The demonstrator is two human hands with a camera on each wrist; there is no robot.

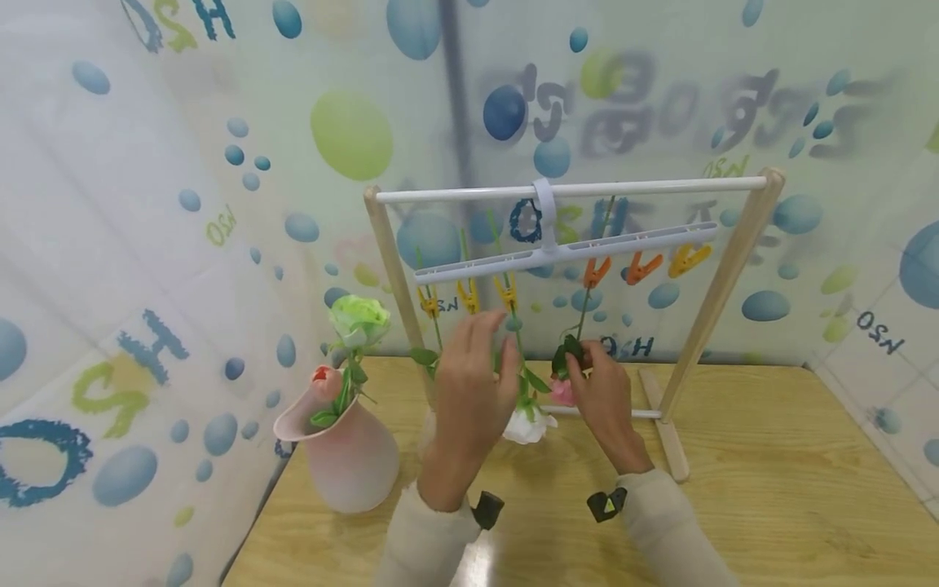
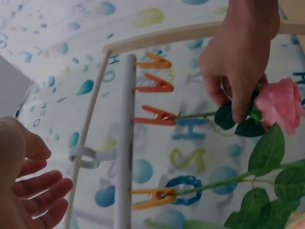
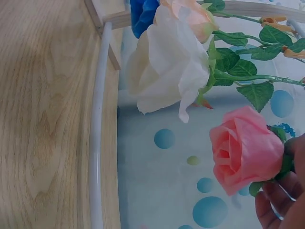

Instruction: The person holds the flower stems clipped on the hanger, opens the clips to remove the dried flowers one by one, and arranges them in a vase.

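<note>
Basically, the right hand [image 1: 605, 391] pinched the pink rose [image 3: 245, 149] at its leafy base just under the bloom, while the stem ran up into an orange clothespin [image 2: 153, 117] on the white hanger bar [image 1: 565, 249] of the wooden rack [image 1: 722, 281]. The rose hung head-down over the back edge of the table [image 1: 770, 489]. It looked like an artificial flower: light, soft petals easily crushed, stem springy, so the calyx or stem was the sensible hold. The left hand [image 1: 473, 383] was loose-fingered, holding nothing, in front of the white rose [image 3: 167, 67]. Backdrop [image 1: 147, 244] lettering read "OSH" repeatedly. A pink vase [image 1: 348, 456] stood at the table's left edge.
</note>
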